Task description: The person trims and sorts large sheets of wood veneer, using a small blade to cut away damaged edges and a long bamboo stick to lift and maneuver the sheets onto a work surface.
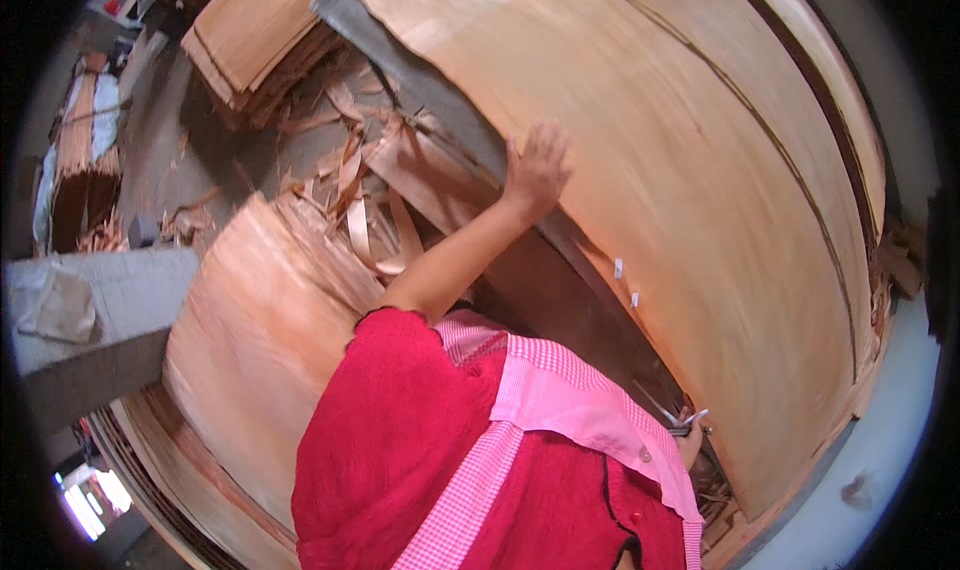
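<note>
Red shirt (390,440) and pink apron (570,400) sit nearest in the head view. Beyond them a wood sheet (650,170) spreads across the upper right, 2 white scraps (618,268) by its left edge. The left hand (537,173) has its grip wide open at that edge, holding nothing; contact cannot be told. The right hand (690,448), partly hidden, has its grip closed around a thin tool (684,431) near the sheet's lower end.

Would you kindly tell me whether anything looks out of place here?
Yes: thin, curled tan wood strips lie tangled left of the left hand, untidy compared with the flat, layered tan wood stack beyond. Two small white pieces also stand out against the large pale-tan wood sheet, near its edge.
</note>
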### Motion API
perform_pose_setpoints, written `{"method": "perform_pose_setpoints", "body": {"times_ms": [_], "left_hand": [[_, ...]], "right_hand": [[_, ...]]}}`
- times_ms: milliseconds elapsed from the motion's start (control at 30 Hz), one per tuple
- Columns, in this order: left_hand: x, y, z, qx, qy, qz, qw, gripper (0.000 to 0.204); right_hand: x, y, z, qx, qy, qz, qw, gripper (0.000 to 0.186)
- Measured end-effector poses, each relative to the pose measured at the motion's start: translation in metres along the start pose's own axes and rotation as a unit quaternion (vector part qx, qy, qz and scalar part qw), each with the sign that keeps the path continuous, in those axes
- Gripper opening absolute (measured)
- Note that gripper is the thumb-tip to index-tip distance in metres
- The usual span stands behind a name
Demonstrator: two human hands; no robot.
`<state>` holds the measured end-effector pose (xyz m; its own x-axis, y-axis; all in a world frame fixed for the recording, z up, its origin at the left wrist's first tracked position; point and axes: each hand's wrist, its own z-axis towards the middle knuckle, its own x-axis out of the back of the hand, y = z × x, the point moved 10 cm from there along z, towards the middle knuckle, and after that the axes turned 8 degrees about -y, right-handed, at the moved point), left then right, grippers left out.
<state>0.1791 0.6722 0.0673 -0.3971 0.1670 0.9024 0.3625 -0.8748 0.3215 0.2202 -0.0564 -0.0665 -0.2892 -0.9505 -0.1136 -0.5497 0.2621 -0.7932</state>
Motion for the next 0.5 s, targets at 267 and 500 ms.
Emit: {"method": "perform_pose_setpoints", "body": {"times_ms": [267, 500], "left_hand": [[-0.126, -0.042, -0.435, 0.002, -0.582, -0.035, 0.812, 0.028], [-0.101, -0.088, -0.56, 0.394, -0.386, -0.262, 0.792, 0.029]], "right_hand": [[-0.235, -0.165, -0.008, 0.164, -0.161, -0.597, 0.768, 0.02], [-0.47, -0.068, 0.044, 0.26, -0.272, -0.787, 0.488, 0.018]]}}
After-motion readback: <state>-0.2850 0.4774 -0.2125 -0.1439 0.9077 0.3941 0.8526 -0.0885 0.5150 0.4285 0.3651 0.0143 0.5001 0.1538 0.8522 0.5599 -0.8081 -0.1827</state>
